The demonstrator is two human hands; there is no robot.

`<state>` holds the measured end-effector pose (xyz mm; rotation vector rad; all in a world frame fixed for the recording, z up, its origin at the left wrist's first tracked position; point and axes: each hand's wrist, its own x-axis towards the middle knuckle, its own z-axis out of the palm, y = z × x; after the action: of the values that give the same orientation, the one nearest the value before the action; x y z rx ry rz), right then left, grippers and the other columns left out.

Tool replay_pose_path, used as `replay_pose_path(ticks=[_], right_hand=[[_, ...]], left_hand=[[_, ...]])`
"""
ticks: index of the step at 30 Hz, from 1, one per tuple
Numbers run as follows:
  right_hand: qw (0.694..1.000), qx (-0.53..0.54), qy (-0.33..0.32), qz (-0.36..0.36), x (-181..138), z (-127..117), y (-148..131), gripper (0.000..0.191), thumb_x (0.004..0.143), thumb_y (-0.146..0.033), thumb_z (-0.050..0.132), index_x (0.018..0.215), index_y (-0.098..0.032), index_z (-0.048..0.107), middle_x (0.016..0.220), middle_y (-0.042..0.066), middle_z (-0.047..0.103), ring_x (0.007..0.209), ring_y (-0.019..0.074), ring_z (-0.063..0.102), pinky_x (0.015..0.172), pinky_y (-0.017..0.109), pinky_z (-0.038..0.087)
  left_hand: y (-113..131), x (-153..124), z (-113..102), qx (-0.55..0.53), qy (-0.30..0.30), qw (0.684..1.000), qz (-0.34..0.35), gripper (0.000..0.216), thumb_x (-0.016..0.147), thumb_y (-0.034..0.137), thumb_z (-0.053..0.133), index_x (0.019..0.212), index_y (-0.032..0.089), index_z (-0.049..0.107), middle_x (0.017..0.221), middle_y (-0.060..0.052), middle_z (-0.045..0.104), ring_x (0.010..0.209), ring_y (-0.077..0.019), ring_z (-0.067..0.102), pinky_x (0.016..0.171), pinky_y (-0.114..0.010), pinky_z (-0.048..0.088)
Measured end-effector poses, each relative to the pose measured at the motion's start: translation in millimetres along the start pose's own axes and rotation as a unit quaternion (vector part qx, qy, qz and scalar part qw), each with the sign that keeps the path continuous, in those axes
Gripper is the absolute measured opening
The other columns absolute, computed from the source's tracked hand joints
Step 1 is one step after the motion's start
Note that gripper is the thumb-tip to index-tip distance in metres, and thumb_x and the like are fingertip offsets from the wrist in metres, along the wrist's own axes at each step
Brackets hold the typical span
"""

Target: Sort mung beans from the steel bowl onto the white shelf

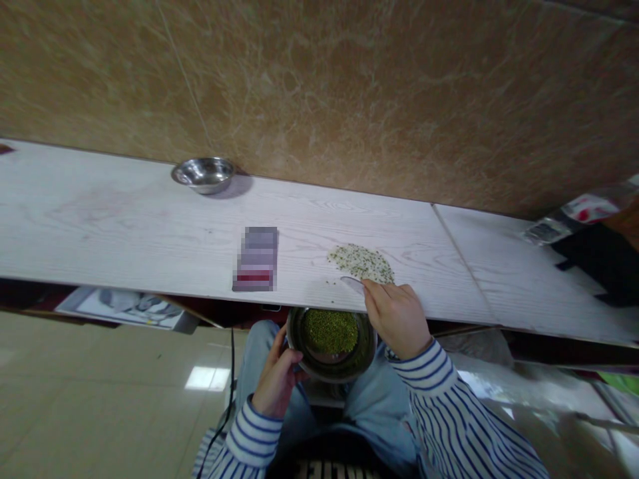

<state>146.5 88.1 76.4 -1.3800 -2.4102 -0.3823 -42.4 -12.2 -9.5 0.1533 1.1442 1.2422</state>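
Note:
My left hand grips the rim of a metal bowl at its left side, thumb on top. The bowl is over my lap, just below the table's front edge. Inside it lie many small green beans that look like mung beans. Closed around a small metal utensil, my right hand is at the table edge, right of the bowl. The utensil looks like a spoon, but its handle is hidden in the fingers. Its tip is beside a spread pile of white grains mixed with green beans.
On the white wood-grain table stand a second metal bowl near the wall and a blurred-out phone-like object. Black items and a plastic packet lie at the far right. An open drawer shows under the table's left part.

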Motion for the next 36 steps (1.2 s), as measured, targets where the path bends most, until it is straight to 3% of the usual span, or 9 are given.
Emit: replay_pose_path(ticks=[12,28,36], right_hand=[[0.999,0.036,-0.022,-0.035,3,-4,-7,0.020,0.089,-0.019,0.048,0.102,-0.018,0.062,0.077,0.003,0.068,0.075,0.0164,0.058,0.070,0.031,0.029],[1.000,0.027,-0.009,-0.005,8,3,-6,0.021,0.089,-0.021,0.047,0.103,-0.017,0.062,0.080,0.005,0.069,0.074,0.0160,0.059,0.071,0.029,0.031],[0.997,0.049,-0.031,-0.046,13,2,-19,0.022,0.090,-0.019,0.046,0.104,-0.018,0.061,0.077,0.003,0.068,0.075,0.0155,0.058,0.071,0.031,0.029]], left_hand=[[1,-1,-2,-0.001,0.023,1.000,0.006,0.065,0.061,0.014,0.059,0.123,0.029,0.048,0.094,0.000,0.061,0.074,-0.0150,0.055,0.059,-0.027,0.048],[3,0,-2,-0.002,0.018,1.000,0.012,0.062,0.062,0.015,0.059,0.122,0.030,0.049,0.091,0.001,0.060,0.073,-0.0143,0.055,0.060,-0.028,0.049],[8,-3,-4,-0.003,0.012,1.000,0.020,0.068,0.062,0.016,0.060,0.127,0.031,0.046,0.092,0.001,0.062,0.075,-0.0157,0.057,0.059,-0.027,0.048]])
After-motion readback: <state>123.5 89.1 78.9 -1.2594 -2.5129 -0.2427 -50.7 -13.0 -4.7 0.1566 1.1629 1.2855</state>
